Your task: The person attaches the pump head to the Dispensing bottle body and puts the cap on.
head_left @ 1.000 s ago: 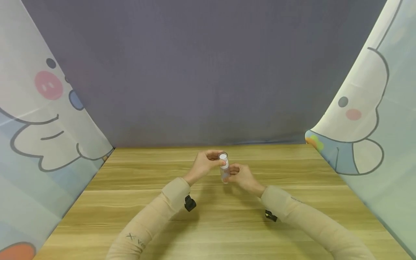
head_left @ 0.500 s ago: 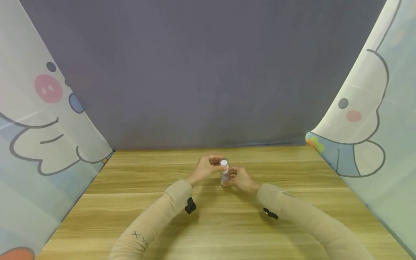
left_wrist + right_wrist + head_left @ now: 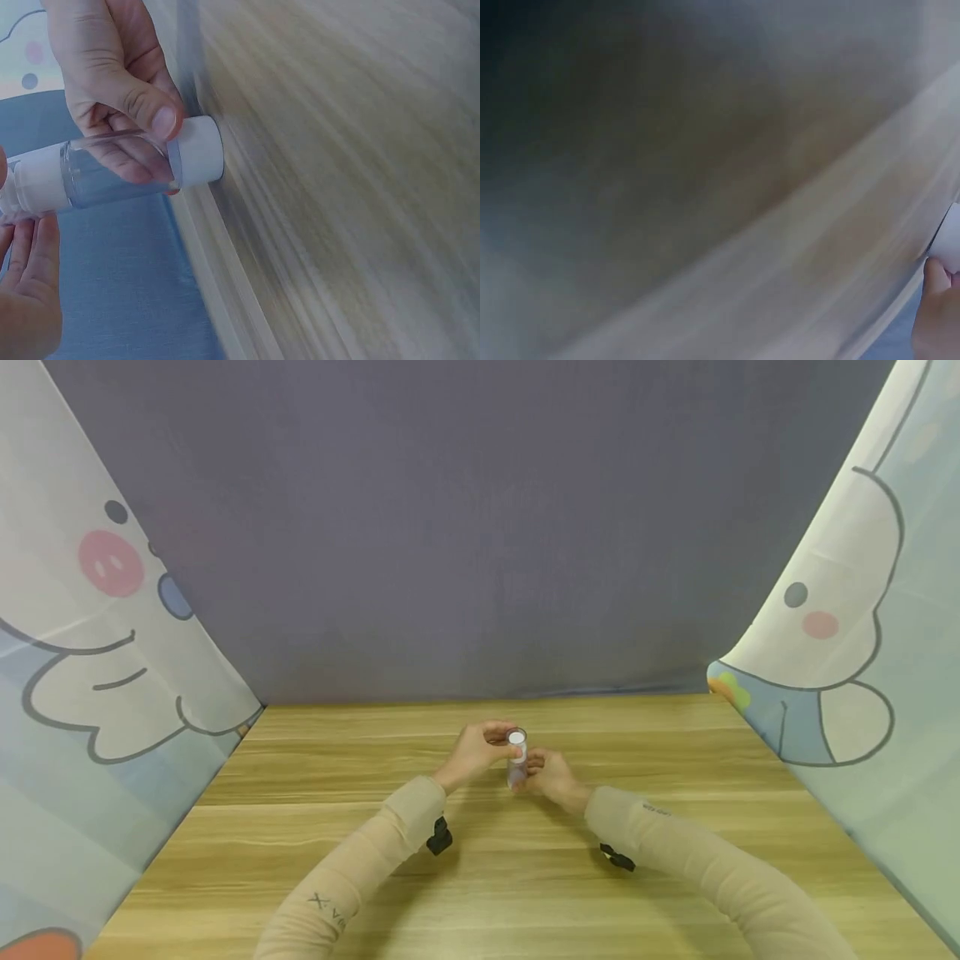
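Note:
A slim clear bottle (image 3: 517, 774) stands upright at the middle of the table, its white base (image 3: 201, 150) down at the wood. Its upper part (image 3: 41, 180) is white under a clear cover. My left hand (image 3: 472, 753) pinches this top between thumb and fingers. Lower down, my right hand (image 3: 555, 778) grips the clear body; in the left wrist view its thumb (image 3: 161, 120) lies by the white base. Only a bit of a hand (image 3: 934, 319) and a white piece (image 3: 949, 247) show at the edge of the right wrist view.
The wood-grain table (image 3: 337, 752) reaches back to a dark grey curtain (image 3: 480, 527). Printed cartoon cloths hang on the left (image 3: 75, 693) and right (image 3: 840, 718). A black wrist device (image 3: 439, 837) sits under the left sleeve, another (image 3: 617, 857) under the right.
My left hand and the bottle's top have come down, so the bottle looks shorter from top to base. My right hand keeps its hold and has shifted slightly left and nearer.

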{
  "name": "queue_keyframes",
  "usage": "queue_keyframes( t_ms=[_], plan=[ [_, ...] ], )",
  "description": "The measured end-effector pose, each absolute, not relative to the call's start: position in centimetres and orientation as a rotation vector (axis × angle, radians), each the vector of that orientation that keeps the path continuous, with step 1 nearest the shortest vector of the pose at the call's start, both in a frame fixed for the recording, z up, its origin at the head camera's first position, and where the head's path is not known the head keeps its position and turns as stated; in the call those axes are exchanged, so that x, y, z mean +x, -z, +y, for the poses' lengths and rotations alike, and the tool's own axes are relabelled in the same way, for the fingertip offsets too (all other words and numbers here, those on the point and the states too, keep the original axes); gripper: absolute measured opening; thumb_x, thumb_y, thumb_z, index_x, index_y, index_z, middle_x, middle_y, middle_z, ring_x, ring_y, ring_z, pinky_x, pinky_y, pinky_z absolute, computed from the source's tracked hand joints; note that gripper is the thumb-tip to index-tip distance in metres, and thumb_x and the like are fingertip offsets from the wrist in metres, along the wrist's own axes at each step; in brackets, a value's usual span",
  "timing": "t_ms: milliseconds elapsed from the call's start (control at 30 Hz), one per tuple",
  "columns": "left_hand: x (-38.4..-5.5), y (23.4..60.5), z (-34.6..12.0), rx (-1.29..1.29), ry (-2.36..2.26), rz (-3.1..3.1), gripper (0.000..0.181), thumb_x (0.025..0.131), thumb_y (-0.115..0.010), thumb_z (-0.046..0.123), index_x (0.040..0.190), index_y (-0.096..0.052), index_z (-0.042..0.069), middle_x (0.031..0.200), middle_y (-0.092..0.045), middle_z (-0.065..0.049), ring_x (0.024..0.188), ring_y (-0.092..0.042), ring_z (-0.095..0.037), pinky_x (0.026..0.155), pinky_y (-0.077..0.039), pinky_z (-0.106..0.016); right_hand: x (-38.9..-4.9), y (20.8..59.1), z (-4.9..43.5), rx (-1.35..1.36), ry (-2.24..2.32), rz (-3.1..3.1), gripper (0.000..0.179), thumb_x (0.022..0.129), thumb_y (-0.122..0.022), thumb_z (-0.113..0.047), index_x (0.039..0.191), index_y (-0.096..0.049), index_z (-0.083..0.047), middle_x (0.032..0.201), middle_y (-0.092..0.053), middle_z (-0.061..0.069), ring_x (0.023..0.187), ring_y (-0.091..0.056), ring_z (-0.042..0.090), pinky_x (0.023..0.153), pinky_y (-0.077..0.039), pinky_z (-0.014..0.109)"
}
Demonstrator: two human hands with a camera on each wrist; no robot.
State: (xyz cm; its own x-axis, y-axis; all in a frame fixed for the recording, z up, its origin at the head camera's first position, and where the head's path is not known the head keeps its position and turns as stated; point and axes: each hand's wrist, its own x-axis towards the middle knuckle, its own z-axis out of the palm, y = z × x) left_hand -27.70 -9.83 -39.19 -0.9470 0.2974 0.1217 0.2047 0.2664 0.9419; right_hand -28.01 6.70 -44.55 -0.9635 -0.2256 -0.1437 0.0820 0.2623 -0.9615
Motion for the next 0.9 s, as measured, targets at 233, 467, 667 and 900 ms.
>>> queue_keyframes(
  t_ms=[233,467,667,900],
  plan=[
    [-27.5,39.5,-9.6,0.485,-1.852,2.441,0.045,0.079,-0.072,0.015,0.12,-0.059,0.002,0.118,-0.061,-0.014,0.104,-0.06,-0.025,0.088,-0.051,-0.028,-28.0,44.5,6.6,-0.11,1.732,2.286,0.057,0.067,-0.078,-0.001,0.118,-0.052,0.003,0.117,-0.059,0.02,0.108,-0.057,0.033,0.087,-0.051,0.037],
    [-26.1,38.0,-9.5,0.477,-1.862,2.436,0.045,0.081,-0.068,0.01,0.123,-0.055,-0.001,0.12,-0.059,-0.018,0.107,-0.058,-0.03,0.089,-0.051,-0.03,-28.0,44.2,6.3,-0.1,1.729,2.264,0.056,0.069,-0.077,0.0,0.119,-0.052,0.004,0.116,-0.06,0.02,0.105,-0.059,0.032,0.086,-0.052,0.035],
    [-26.1,38.0,-9.6,0.523,-1.853,2.45,0.047,0.082,-0.068,0.011,0.124,-0.054,-0.002,0.119,-0.06,-0.019,0.106,-0.059,-0.03,0.089,-0.05,-0.032,-28.1,43.9,6.2,-0.08,1.72,2.268,0.06,0.069,-0.076,0.002,0.123,-0.051,0.003,0.118,-0.059,0.02,0.107,-0.059,0.032,0.086,-0.052,0.035],
    [-27.3,39.7,-11.2,0.567,-1.657,2.538,0.062,0.082,-0.07,0.023,0.135,-0.043,0.003,0.134,-0.049,-0.015,0.124,-0.046,-0.031,0.106,-0.035,-0.044,-27.9,42.4,7.6,-0.199,1.676,2.204,0.075,0.071,-0.069,0.01,0.136,-0.033,0.007,0.138,-0.039,0.025,0.127,-0.039,0.039,0.103,-0.038,0.044]
  ],
)
